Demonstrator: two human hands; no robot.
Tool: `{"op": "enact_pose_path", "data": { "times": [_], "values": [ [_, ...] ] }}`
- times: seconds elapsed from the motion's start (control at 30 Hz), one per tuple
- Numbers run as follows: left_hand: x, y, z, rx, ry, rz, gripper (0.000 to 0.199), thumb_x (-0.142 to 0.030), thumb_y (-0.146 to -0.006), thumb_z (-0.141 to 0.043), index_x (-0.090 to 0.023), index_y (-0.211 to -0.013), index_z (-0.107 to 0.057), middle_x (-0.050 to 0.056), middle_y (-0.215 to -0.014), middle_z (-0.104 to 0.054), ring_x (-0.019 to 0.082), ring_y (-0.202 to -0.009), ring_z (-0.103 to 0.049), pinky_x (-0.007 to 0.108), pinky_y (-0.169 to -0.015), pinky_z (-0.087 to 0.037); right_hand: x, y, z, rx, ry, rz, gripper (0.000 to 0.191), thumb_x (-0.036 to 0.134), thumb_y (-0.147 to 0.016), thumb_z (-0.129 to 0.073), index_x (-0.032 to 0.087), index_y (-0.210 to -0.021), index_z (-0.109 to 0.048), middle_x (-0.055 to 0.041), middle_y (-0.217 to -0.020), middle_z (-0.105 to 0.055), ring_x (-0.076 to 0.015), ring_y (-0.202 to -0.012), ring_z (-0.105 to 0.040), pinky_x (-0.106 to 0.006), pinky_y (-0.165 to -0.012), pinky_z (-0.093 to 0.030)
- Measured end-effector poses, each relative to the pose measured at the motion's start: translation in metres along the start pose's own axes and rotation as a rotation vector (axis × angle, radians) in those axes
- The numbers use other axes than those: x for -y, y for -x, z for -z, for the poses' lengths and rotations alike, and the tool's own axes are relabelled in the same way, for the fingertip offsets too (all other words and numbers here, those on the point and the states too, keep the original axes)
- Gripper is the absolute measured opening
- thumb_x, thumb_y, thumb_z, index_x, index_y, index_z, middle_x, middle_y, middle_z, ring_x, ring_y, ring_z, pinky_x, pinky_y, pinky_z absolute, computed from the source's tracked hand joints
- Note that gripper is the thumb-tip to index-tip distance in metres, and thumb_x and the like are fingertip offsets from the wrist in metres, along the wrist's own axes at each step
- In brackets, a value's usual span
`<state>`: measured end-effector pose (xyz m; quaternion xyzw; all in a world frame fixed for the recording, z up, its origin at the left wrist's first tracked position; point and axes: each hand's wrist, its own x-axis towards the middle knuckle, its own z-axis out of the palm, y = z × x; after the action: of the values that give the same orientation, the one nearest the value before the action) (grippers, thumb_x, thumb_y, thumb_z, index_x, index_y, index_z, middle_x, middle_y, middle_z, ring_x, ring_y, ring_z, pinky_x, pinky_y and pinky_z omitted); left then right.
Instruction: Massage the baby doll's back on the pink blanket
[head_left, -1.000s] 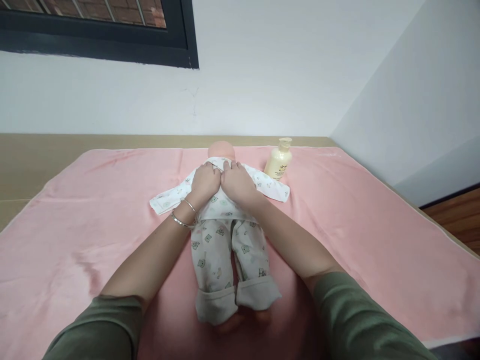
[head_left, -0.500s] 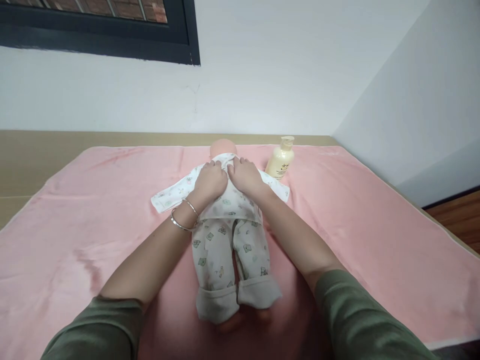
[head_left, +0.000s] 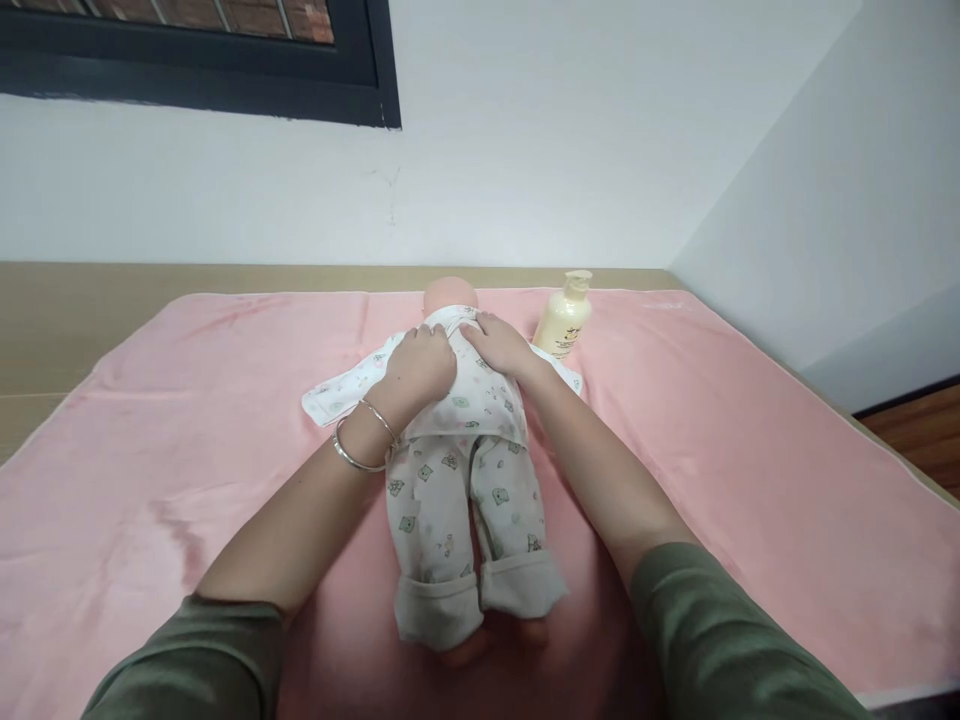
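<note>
Matt cloth pyjamas (head_left: 487, 410) are looking soft around the smooth, plastic-looking doll (head_left: 450, 293), with polished metal bangles (head_left: 360, 466) gleaming at its eight o'clock and a glossy plastic pump bottle (head_left: 562, 320) at two.

Head cam, fwd & down

I see white clothes (head_left: 463, 424) at mid-frame, sprinkled with small green-grey motifs; plain pink cloth (head_left: 735, 450) across the lower frame; a pale-yellow bottle (head_left: 561, 322) right of centre; olive-green sleeves (head_left: 195, 660) lower left and right.
</note>
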<state>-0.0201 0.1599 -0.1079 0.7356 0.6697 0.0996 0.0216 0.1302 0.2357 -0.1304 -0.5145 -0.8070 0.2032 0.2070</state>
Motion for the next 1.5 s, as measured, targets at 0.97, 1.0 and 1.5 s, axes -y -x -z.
{"op": "enact_pose_path", "data": {
  "times": [0.97, 1.0, 1.5],
  "values": [
    [0.01, -0.013, -0.008, -0.023, 0.076, 0.03, 0.043, -0.021, -0.097, -0.03, -0.006, -0.11, -0.068, 0.025, -0.117, -0.071, 0.036, -0.115, -0.066, 0.047, -0.1, -0.051, 0.028, 0.012, -0.005, -0.025, 0.222, -0.063, 0.058, 0.047, -0.107, -0.033, 0.003, -0.135, -0.057, -0.0238, -0.142, -0.062, -0.0361, -0.13, -0.058, -0.048, -0.112, -0.04],
    [0.014, -0.017, -0.01, -0.036, 0.098, 0.035, 0.044, -0.023, -0.097, -0.028, -0.007, -0.11, -0.068, 0.025, -0.118, -0.071, 0.036, -0.115, -0.066, 0.047, -0.1, -0.051, 0.034, 0.015, -0.007, -0.033, 0.261, -0.073, 0.056, 0.044, -0.107, -0.033, 0.002, -0.136, -0.057, -0.0239, -0.142, -0.062, -0.0364, -0.131, -0.057, -0.049, -0.113, -0.039],
    [0.026, -0.03, -0.045, -0.274, 0.271, 0.104, 0.046, -0.029, -0.094, -0.036, -0.013, -0.12, -0.07, 0.018, -0.124, -0.074, 0.034, -0.119, -0.067, 0.045, -0.105, -0.048, 0.035, 0.014, -0.017, -0.087, 0.265, -0.041, 0.054, 0.033, -0.105, -0.034, 0.0, -0.142, -0.052, -0.0235, -0.15, -0.055, -0.034, -0.139, -0.049, -0.047, -0.12, -0.035]
  ]
}}
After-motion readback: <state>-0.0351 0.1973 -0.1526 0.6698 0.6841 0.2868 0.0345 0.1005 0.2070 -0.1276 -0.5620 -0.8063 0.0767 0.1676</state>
